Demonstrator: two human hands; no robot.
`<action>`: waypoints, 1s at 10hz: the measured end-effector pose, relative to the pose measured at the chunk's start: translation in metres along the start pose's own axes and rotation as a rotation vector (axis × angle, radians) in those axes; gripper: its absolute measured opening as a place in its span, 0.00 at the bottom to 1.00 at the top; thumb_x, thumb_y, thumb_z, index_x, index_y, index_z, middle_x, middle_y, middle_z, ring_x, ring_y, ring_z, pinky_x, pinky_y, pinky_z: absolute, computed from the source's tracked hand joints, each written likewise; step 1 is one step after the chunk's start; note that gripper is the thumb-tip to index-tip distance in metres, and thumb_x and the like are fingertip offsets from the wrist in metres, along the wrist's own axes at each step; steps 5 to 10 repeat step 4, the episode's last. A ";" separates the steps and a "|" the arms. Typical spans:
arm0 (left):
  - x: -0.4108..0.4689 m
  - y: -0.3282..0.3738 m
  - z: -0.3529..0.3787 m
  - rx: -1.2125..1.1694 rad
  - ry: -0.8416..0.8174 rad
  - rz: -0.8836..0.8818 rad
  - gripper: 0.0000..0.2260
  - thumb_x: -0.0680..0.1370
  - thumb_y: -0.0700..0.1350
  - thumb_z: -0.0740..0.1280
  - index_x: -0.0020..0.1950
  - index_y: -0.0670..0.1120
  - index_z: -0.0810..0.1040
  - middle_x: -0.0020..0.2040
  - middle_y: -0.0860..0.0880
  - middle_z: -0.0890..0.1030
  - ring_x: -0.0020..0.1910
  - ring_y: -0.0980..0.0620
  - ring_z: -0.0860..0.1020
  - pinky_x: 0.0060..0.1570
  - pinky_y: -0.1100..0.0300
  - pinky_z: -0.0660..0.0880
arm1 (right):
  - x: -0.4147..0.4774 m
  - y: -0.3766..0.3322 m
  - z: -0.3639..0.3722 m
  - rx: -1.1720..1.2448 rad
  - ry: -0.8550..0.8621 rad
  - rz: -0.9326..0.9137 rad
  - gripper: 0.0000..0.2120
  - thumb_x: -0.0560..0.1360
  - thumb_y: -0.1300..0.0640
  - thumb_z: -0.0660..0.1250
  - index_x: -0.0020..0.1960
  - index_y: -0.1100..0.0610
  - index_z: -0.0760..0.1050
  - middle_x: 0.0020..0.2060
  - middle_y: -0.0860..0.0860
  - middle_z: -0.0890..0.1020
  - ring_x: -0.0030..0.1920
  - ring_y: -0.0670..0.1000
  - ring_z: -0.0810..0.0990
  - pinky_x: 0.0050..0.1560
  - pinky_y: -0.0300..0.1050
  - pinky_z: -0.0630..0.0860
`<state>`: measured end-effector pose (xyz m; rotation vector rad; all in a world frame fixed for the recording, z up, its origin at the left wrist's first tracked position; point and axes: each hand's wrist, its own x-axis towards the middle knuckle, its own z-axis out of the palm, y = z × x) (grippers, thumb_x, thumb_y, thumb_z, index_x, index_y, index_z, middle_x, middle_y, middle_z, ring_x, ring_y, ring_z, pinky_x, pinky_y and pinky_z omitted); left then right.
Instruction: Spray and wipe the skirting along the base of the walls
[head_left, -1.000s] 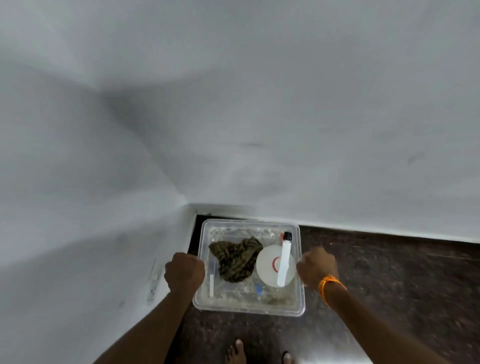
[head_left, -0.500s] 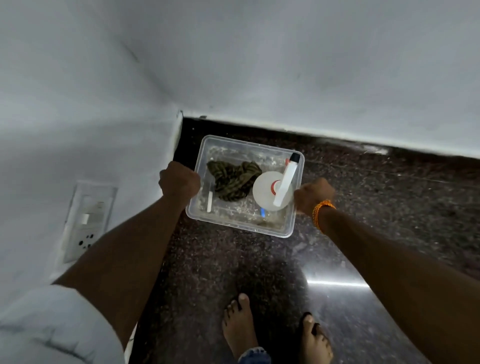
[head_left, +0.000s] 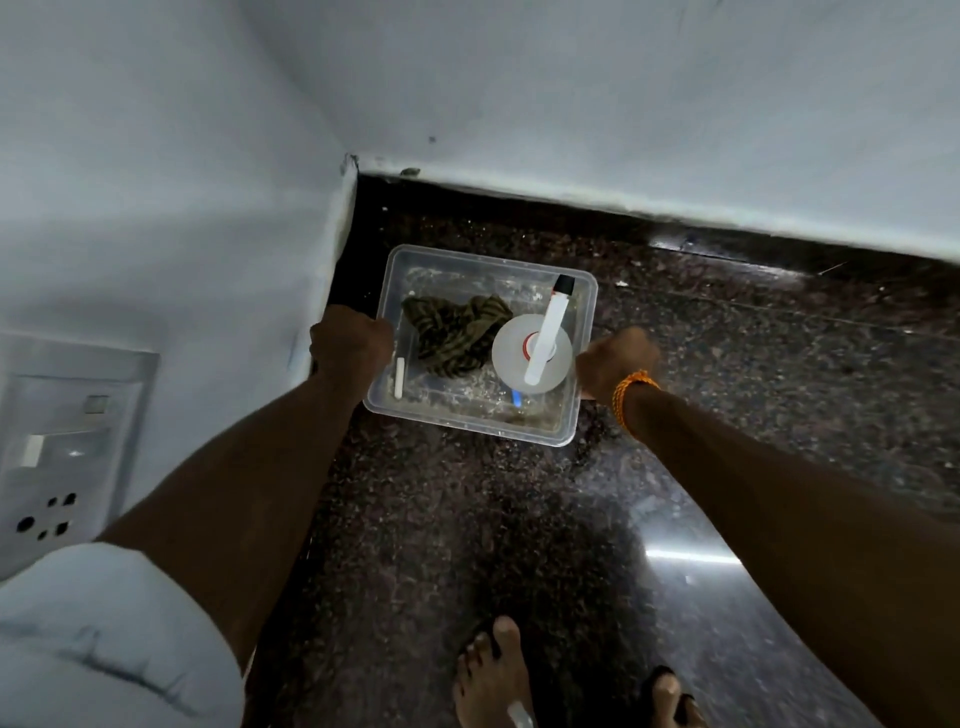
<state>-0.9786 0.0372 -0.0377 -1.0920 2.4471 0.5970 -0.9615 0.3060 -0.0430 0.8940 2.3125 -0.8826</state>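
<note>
With the left hand (head_left: 349, 340) and right hand (head_left: 615, 362) each clamped on a side of the clear plastic tub (head_left: 470, 422) near the corner skirting (head_left: 597, 215), any tilt could topple the upright spray bottle (head_left: 535, 353) beside the cloth (head_left: 457, 332).

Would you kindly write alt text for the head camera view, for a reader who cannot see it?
A person's left hand and right hand grip opposite sides of a clear plastic tub holding a crumpled olive-green cloth and a white spray bottle, over dark speckled stone floor near the corner's black skirting.
</note>
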 end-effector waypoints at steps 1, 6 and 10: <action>0.011 -0.002 0.004 -0.048 -0.090 0.030 0.18 0.78 0.46 0.62 0.64 0.37 0.77 0.61 0.37 0.79 0.61 0.36 0.77 0.59 0.48 0.74 | 0.014 0.001 0.020 0.031 -0.030 0.056 0.10 0.73 0.57 0.73 0.42 0.65 0.79 0.50 0.63 0.84 0.53 0.60 0.84 0.44 0.46 0.76; -0.028 0.011 -0.030 -0.013 -0.122 0.174 0.28 0.79 0.51 0.64 0.76 0.41 0.65 0.72 0.38 0.70 0.70 0.37 0.69 0.68 0.48 0.68 | -0.032 -0.042 -0.033 0.027 0.125 -0.048 0.16 0.79 0.55 0.63 0.56 0.67 0.79 0.57 0.67 0.82 0.59 0.66 0.81 0.52 0.52 0.77; -0.028 0.011 -0.030 -0.013 -0.122 0.174 0.28 0.79 0.51 0.64 0.76 0.41 0.65 0.72 0.38 0.70 0.70 0.37 0.69 0.68 0.48 0.68 | -0.032 -0.042 -0.033 0.027 0.125 -0.048 0.16 0.79 0.55 0.63 0.56 0.67 0.79 0.57 0.67 0.82 0.59 0.66 0.81 0.52 0.52 0.77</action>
